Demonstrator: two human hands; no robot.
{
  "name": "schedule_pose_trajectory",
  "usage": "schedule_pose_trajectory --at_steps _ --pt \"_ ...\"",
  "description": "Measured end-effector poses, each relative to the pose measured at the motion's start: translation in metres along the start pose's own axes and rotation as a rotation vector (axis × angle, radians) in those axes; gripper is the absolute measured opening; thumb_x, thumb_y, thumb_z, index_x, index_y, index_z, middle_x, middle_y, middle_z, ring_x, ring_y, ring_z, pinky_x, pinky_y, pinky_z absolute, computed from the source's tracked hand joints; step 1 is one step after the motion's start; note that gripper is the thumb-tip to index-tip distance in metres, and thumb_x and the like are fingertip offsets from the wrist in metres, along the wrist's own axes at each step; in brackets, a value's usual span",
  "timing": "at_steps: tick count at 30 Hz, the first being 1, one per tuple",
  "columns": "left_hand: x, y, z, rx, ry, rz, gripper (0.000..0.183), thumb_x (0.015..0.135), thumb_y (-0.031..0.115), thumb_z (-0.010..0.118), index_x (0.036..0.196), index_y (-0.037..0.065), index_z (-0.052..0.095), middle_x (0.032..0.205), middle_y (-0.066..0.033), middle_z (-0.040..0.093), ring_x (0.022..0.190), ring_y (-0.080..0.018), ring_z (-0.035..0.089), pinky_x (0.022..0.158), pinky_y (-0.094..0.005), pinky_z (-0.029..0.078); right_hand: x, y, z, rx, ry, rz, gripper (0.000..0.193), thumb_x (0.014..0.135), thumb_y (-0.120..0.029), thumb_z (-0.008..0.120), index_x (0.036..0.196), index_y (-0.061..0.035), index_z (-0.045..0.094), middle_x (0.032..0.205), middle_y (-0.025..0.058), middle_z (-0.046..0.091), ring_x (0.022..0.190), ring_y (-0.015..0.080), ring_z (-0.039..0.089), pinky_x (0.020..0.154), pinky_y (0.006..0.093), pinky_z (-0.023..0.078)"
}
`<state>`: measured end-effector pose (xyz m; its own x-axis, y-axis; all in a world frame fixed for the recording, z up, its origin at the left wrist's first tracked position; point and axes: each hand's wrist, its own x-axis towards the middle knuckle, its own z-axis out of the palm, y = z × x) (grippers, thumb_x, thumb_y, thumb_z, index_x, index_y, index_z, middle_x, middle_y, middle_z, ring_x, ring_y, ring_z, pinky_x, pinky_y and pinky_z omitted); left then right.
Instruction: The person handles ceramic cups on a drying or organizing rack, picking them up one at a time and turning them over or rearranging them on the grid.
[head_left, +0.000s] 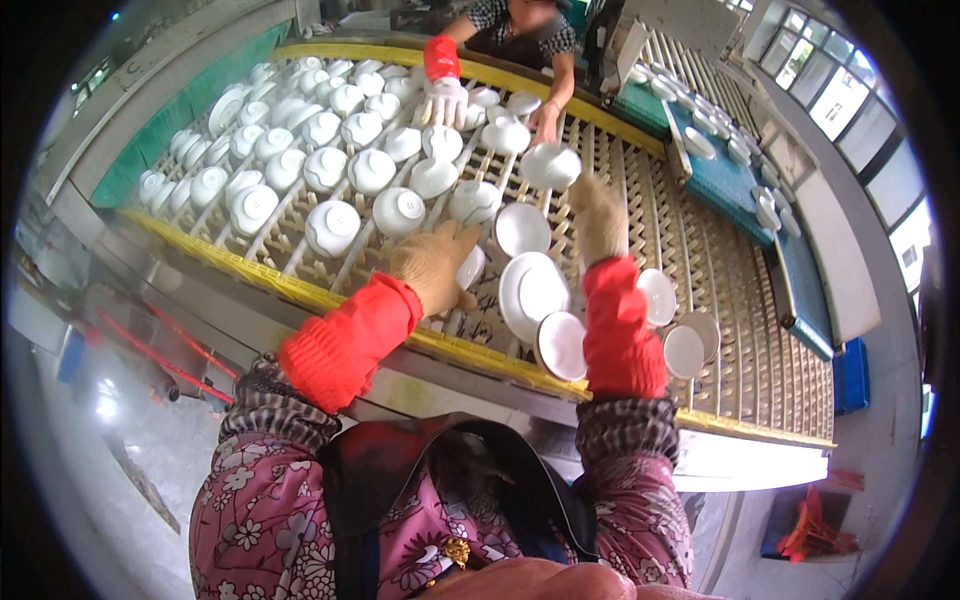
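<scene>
My left hand (432,268), in a tan knit glove with a red cuff, curls round a small white bowl (471,269) at the near side of the slatted conveyor (640,190). Part of that bowl is hidden by the glove. Farther right, my right hand (600,222) wears a matching glove and pinches the right edge of another white bowl (550,166). Between my arms a wide white dish (534,297) and white bowls (522,230) lie tilted on the pegs. Upside-down bowls (333,228) stand in rows to the left.
Across the conveyor a co-worker's white-gloved hand (443,103) and bare hand (545,122) reach among the bowls. Yellow rails (270,280) edge the conveyor. A teal belt (730,180) carries more white ware at the right. Several bowls (684,352) sit right of my right forearm.
</scene>
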<state>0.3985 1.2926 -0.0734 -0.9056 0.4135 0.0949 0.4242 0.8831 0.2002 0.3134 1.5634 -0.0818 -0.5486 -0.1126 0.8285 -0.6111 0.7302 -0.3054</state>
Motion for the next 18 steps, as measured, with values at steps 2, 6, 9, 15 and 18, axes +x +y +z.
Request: schedule_pose_trajectory --at_steps 2,6,9,15,18 --pt "0.004 0.012 -0.001 0.018 0.028 0.017 0.088 0.067 0.044 0.09 0.138 0.009 0.052 0.122 -0.0128 0.059 0.117 -0.0357 0.06 0.097 -0.0456 0.051 -0.034 0.011 0.006 -0.068 -0.124 -0.129 0.008 0.091 0.001 0.059 0.092 -0.005 0.063 0.087 0.0104 0.067 0.078 0.028 0.068 0.068 0.0361 0.053" --pt "0.008 -0.001 0.023 0.209 0.134 0.041 0.067 0.07 0.045 0.085 0.119 0.005 0.061 0.113 -0.0143 0.063 0.111 -0.0331 0.062 0.101 -0.0431 0.046 -0.043 -0.08 0.022 0.235 -0.587 0.594 0.053 0.09 -0.044 0.071 0.122 -0.0014 0.069 0.106 0.0218 0.073 0.098 0.0306 0.072 0.087 0.0394 0.055" --pt "0.016 0.01 0.025 0.271 0.17 0.084 0.052 0.075 0.042 0.082 0.107 0.006 0.064 0.107 -0.0141 0.064 0.108 -0.0294 0.063 0.101 -0.041 0.044 -0.033 -0.076 0.026 -0.121 -0.708 0.389 0.058 0.09 -0.052 0.066 0.118 -0.0012 0.07 0.1 0.0251 0.072 0.092 0.0362 0.073 0.085 0.0427 0.056" --pt "0.019 0.022 0.001 0.104 0.059 -0.141 0.082 0.075 0.046 0.083 0.14 0.006 0.053 0.125 -0.0135 0.061 0.115 -0.0331 0.063 0.098 -0.0439 0.051 -0.037 -0.05 0.037 -0.185 -0.702 0.384 0.049 0.09 -0.052 0.06 0.096 -0.0069 0.078 0.084 0.0198 0.074 0.078 0.0368 0.072 0.078 0.0464 0.056" --pt "0.022 0.016 0.001 0.123 0.033 -0.216 0.08 0.082 0.042 0.079 0.148 0.009 0.047 0.132 -0.0133 0.058 0.117 -0.0352 0.063 0.094 -0.0455 0.055 -0.037 -0.055 0.035 -0.055 -0.705 0.411 0.051 0.092 -0.057 0.058 0.093 -0.011 0.08 0.081 0.0174 0.074 0.08 0.0346 0.073 0.078 0.045 0.056"
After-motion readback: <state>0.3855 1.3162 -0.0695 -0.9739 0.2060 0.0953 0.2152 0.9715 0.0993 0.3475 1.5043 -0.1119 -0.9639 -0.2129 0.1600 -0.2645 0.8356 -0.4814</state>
